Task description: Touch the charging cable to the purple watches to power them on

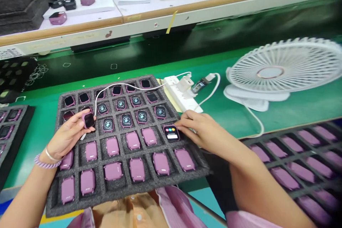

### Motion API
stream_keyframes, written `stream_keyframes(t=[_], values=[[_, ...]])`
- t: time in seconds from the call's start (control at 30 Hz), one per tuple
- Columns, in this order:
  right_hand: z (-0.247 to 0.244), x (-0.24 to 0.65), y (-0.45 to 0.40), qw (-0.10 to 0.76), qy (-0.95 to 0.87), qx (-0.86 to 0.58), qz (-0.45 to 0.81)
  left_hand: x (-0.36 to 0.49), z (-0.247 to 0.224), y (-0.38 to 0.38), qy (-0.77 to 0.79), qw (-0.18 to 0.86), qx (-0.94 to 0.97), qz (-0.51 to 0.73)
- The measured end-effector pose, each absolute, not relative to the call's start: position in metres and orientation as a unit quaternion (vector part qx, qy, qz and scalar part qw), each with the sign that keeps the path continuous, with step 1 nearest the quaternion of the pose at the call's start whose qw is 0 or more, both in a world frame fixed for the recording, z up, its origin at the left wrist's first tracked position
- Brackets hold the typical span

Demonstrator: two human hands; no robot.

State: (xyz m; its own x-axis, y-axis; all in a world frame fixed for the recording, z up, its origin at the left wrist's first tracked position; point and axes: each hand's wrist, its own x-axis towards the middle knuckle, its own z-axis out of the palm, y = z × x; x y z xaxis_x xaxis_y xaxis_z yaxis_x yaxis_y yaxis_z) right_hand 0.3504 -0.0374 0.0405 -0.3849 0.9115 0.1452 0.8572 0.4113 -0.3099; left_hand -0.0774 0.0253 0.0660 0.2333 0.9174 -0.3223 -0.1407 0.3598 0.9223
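Note:
My left hand is closed around a purple smartwatch case with a dark screen, held above the left side of a grey foam tray. A white cable runs from beside that watch across the tray. My right hand has its thumb and fingers together at the right edge of another smartwatch, whose screen is lit with coloured icons and which sits in its tray compartment. Around them lie several strapless watches, some screen up with dials showing, others with their purple backs up.
A white power strip with plugs stands behind the tray. A white fan is at right. More foam trays of watches lie at far left and lower right. A raised shelf with watch cases runs across the back.

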Motion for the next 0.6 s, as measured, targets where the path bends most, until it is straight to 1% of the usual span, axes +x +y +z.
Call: stream_keyframes(t=[0.1, 0.3, 0.53, 0.6], values=[[0.042, 0.347, -0.036, 0.154, -0.826, -0.534, 0.091, -0.075, 0.068, 0.026, 0.499, 0.657, 0.405, 0.394], [0.043, 0.342, -0.041, 0.160, -0.791, -0.577, 0.125, -0.074, 0.070, 0.027, 0.523, 0.648, 0.400, 0.384], [0.032, 0.332, -0.049, 0.121, -0.753, -0.636, 0.120, -0.074, 0.069, 0.027, 0.544, 0.641, 0.396, 0.369], [0.026, 0.330, -0.049, 0.131, -0.750, -0.639, 0.108, -0.073, 0.070, 0.028, 0.540, 0.647, 0.396, 0.364]])
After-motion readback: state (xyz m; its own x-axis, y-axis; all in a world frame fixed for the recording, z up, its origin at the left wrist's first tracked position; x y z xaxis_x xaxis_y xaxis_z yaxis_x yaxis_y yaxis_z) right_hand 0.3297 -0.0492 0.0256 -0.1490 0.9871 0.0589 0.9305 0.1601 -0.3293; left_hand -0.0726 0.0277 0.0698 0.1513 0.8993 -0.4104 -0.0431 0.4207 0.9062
